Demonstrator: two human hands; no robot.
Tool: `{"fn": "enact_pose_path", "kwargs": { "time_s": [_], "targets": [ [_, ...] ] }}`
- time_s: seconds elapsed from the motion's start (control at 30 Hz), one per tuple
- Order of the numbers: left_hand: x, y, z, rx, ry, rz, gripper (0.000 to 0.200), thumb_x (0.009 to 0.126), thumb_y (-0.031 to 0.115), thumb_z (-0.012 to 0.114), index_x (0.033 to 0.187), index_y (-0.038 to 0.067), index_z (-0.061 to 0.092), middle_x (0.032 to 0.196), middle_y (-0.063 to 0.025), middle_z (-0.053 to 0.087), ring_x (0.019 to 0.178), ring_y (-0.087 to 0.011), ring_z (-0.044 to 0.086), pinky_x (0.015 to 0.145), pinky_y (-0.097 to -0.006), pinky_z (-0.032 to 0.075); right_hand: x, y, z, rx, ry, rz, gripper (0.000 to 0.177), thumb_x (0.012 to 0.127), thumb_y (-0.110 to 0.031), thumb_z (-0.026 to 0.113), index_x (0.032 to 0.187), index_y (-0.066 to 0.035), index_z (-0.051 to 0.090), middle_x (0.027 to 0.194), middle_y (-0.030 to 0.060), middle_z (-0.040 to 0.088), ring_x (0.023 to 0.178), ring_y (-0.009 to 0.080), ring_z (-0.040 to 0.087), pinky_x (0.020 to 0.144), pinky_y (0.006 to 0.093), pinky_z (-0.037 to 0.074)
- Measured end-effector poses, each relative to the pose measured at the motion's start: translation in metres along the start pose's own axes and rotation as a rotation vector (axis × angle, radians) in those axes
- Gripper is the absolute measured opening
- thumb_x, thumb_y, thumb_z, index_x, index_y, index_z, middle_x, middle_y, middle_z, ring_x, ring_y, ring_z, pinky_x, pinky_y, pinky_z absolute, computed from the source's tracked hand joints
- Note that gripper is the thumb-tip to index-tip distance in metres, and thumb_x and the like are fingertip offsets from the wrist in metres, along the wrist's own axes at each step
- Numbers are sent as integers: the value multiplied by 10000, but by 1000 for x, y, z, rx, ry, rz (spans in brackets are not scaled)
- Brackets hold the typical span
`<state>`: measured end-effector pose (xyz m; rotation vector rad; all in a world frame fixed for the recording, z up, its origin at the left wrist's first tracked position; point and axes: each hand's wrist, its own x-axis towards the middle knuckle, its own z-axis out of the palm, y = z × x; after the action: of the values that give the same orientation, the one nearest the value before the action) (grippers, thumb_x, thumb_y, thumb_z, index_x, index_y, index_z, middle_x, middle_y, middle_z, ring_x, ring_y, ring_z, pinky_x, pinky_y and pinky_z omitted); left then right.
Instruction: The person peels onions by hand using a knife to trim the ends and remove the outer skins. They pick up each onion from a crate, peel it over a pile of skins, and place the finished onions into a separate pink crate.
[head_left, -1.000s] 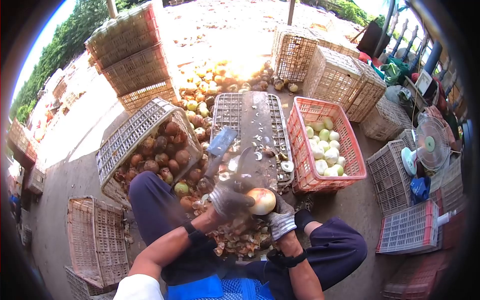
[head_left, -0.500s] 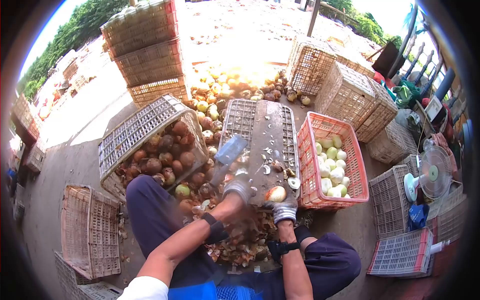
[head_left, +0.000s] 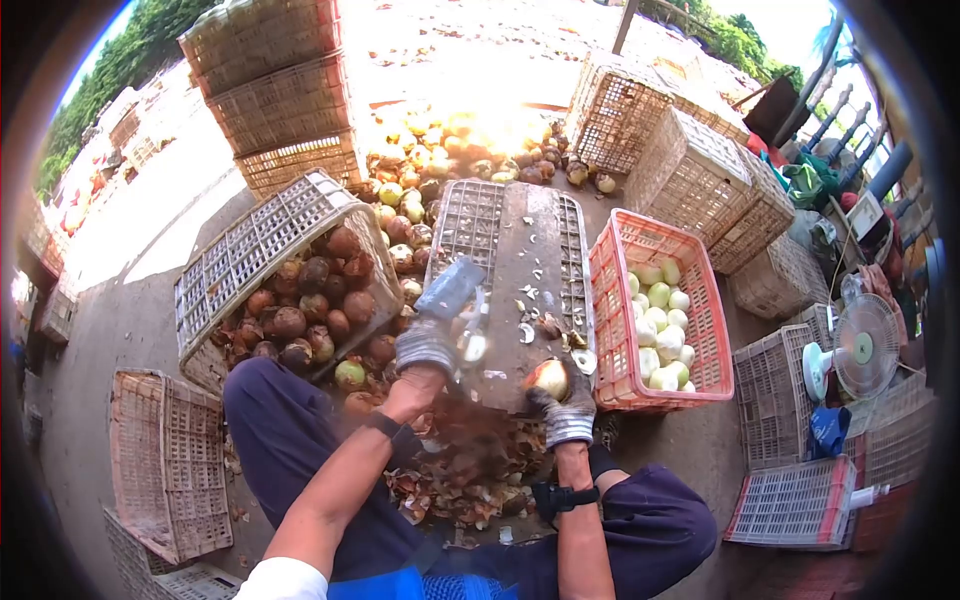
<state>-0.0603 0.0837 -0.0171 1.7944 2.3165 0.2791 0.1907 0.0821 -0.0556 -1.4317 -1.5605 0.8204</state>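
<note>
My left hand, in a striped work glove, is closed round the handle of a wide-bladed knife. The blade points up and away over the left part of the work surface. In my right glove sits a partly brown onion, gripped near the close end of a wooden board. White onion slices and scraps are scattered on the board, which lies across an upturned crate. A pale blurred piece shows beside my left hand.
Left, a tipped crate spills brown onions. Right, a red crate holds peeled onions. Skins pile between my legs. Stacked crates and a fan stand farther right.
My left hand has moved up and left with the knife, away from the onion. My right hand stays at the board's near end, still holding the onion. The view has shifted slightly.
</note>
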Motion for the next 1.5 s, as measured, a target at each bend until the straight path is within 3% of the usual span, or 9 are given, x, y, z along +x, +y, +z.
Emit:
{"fn": "enact_pose_path", "kwargs": {
  "time_s": [0.17,0.23,0.43,0.53,0.67,0.7,0.9,1.43,1.5],
  "targets": [
    [20,-13,-25,-19,-130,20,453,934,447,438,1025,67,668,1065,-183,661,954,-353,637,808,-446,512,3,14,-5,37,-67,-8,734,738,-129,794,1379,-21,454,1270,142,561,1153,221,526,1001,321,415],
    [10,-51,35,-81,275,394,362,894,298,493,1080,25,640,1010,-206,665,941,-352,647,817,-429,520,2,3,-9,25,-77,-6,658,772,-199,736,1350,-27,472,1255,175,569,1144,288,545,987,362,423],
    [40,-66,38,-409,43,-224,139,826,116,620,867,-16,639,676,-132,628,627,-246,619,581,-388,502,6,11,-12,-104,-73,-61,644,789,-201,744,1348,-21,479,1247,157,573,1128,258,544,970,336,427],
    [6,-55,10,-1301,-97,-258,214,817,149,650,987,26,607,754,-121,639,698,-235,614,641,-354,502,5,6,-10,118,-57,39,650,753,-169,794,1317,-11,511,1210,126,587,1085,222,559,939,311,449],
    [-53,12,-49,-1181,65,-107,100,793,72,626,822,-23,632,631,-73,589,590,-161,567,548,-313,467,8,8,-6,268,-47,134,619,696,-126,832,1247,-17,570,1137,97,614,1020,207,587,907,312,479],
    [-54,2,-23,-677,109,116,155,788,57,618,917,-27,640,696,-85,628,631,-152,578,579,-308,476,8,4,-4,319,-15,155,625,673,-100,838,1236,-19,579,1120,93,620,1007,203,591,905,318,487],
    [-95,40,-35,-1003,-190,180,276,755,86,663,1011,-11,631,822,-119,653,718,-170,590,629,-321,490,9,22,1,301,10,154,617,673,-83,837,1233,-25,585,1110,91,630,977,202,600,881,314,501],
    [-79,41,-1,-197,-596,394,383,874,214,546,1206,23,538,990,-153,641,817,-298,627,698,-378,521,10,10,3,67,62,160,569,646,-78,862,1159,-8,628,1015,93,672,872,174,631,797,307,535],
    [-74,49,-4,-93,-621,482,294,777,214,674,1015,42,648,901,-124,686,785,-274,656,691,-376,541,11,0,1,45,67,206,561,641,-78,863,1149,-6,635,997,94,679,862,171,634,794,308,536]
  ]
}}
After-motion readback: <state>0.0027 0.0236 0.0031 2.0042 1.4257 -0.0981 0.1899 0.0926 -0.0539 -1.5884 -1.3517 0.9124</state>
